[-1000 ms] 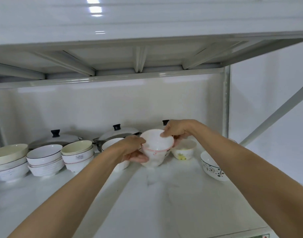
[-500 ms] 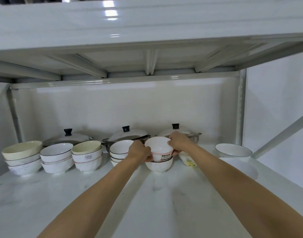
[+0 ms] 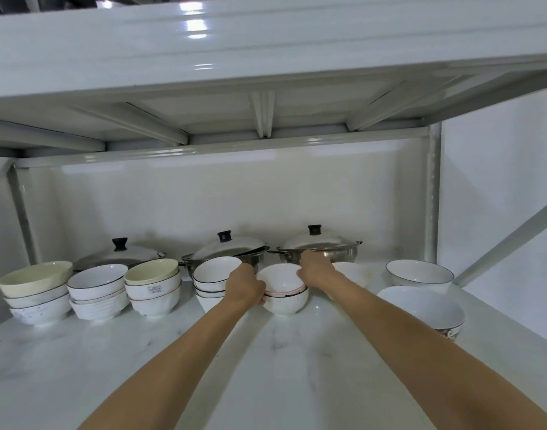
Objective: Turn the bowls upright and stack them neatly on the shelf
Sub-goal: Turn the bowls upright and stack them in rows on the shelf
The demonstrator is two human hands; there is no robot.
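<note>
Bright, even, cool white light fills the view. Ceiling lamps throw sharp glare streaks on the glossy white metal upper shelf board [image 3: 266,41], and softer sheen lies along the pale back panel [image 3: 219,197]. Faint forearm shadows fall on the white marbled shelf surface [image 3: 64,367]. Wide-angle bending curves the edges; detail looks slightly soft throughout.

A white metal upper shelf [image 3: 266,41] with ribbed underside catches glare from overhead light. A plain white back panel [image 3: 219,197] spans behind; a grey diagonal brace [image 3: 508,243] crosses the right wall.
</note>
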